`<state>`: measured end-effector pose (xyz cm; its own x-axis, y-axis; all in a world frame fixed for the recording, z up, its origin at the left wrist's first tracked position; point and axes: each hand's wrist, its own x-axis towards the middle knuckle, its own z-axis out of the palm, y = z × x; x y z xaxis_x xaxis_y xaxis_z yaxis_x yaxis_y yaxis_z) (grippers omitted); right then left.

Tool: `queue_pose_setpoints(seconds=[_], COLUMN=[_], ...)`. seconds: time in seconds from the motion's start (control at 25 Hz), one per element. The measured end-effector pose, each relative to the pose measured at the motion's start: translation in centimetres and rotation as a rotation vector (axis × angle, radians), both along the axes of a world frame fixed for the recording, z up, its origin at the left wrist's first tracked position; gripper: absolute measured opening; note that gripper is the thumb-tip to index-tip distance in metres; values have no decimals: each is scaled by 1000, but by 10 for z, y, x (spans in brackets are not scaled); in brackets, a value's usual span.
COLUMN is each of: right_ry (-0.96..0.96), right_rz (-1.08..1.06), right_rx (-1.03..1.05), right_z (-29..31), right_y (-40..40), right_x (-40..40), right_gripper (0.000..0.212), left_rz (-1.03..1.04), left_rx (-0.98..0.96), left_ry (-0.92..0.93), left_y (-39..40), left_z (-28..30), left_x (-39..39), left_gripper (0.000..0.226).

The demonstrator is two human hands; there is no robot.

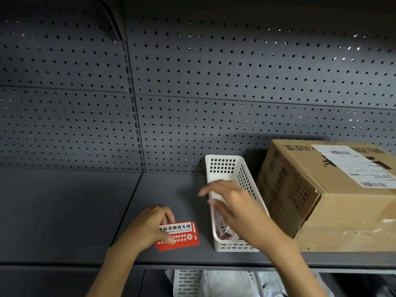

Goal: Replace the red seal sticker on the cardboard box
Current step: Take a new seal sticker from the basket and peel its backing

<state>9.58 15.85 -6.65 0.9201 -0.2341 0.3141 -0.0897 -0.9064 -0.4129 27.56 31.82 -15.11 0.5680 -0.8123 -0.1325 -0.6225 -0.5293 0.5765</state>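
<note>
A small stack of red seal stickers (182, 234) with white print lies on the grey shelf, pinched between thumb and fingers of my left hand (147, 227). My right hand (237, 209) hovers over the white basket (222, 166) with fingers spread and nothing in them; it is blurred. Crumpled red and white sticker scraps (224, 229) lie in the basket's near end. The cardboard box (334, 200) stands to the right of the basket, with a white shipping label (357, 166) on top. No red seal is visible on it.
The grey shelf (75, 211) runs left, backed by a perforated metal panel (214, 82). Below the shelf's front edge, a lower level holds a white slotted basket (186, 284) and clear plastic bags (231, 284).
</note>
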Motion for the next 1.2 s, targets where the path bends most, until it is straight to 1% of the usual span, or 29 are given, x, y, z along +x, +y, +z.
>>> queue_pose_setpoints(seconds=[0.08, 0.12, 0.24, 0.28, 0.36, 0.4, 0.48, 0.52, 0.6, 0.64, 0.72, 0.8, 0.88, 0.96, 1.04, 1.12, 1.2], right_ry=[83, 176, 669, 782, 870, 871, 807, 748, 610, 539, 412, 309, 222, 170, 144, 111, 66], right_rz=[118, 142, 161, 172, 186, 180, 161, 156, 159, 159, 159, 148, 121, 95, 72, 52, 13], right_rx=[-78, -138, -323, -355, -346, -324, -251, -204, -123, -84, -10, 29, 71, 119, 157, 194, 274], right_z=[-5, -6, -11, -14, -22, -25, -27, -26, -23, -21, -16, -10, -4, 1, 4, 6, 6], right_y=[11, 17, 24, 24, 24, 23, 21, 20, 17, 15, 13, 12, 11, 9, 4, 0, -2], right_x=[30, 47, 89, 98, 107, 109, 109, 108, 104, 100, 90, 77, 64, 51, 43, 37, 31], right_gripper=[21, 23, 42, 48, 54, 53, 41, 31, 12, 7, 8, 13, 21, 25, 26, 27, 21], left_rz=[-12, -18, -34, -35, -28, -25, -9, 17, 92, 125, 188, 264, 302, 251, 191, 127, 42], left_rx=[22, 29, 15, -5, -57, -86, -146, -178, -254, -301, -434, -589, -673, -680, -680, -659, -644], left_ry=[13, 32, 91, 115, 145, 145, 106, 82, 37, 23, 60, 206, 365, 466, 523, 532, 520], left_y=[-2, -3, -4, -4, 0, 2, 7, 9, 16, 20, 29, 34, 38, 38, 36, 32, 27], left_z=[2, 2, 4, 4, 3, 3, 2, 3, 8, 12, 21, 30, 40, 49, 57, 66, 71], left_x=[3, 5, 7, 5, 4, 3, 2, 1, -2, -3, -8, -13, -19, -27, -35, -41, -46], left_gripper=[39, 39, 40, 41, 46, 48, 48, 44, 30, 22, 17, 12, 9, 14, 18, 22, 24])
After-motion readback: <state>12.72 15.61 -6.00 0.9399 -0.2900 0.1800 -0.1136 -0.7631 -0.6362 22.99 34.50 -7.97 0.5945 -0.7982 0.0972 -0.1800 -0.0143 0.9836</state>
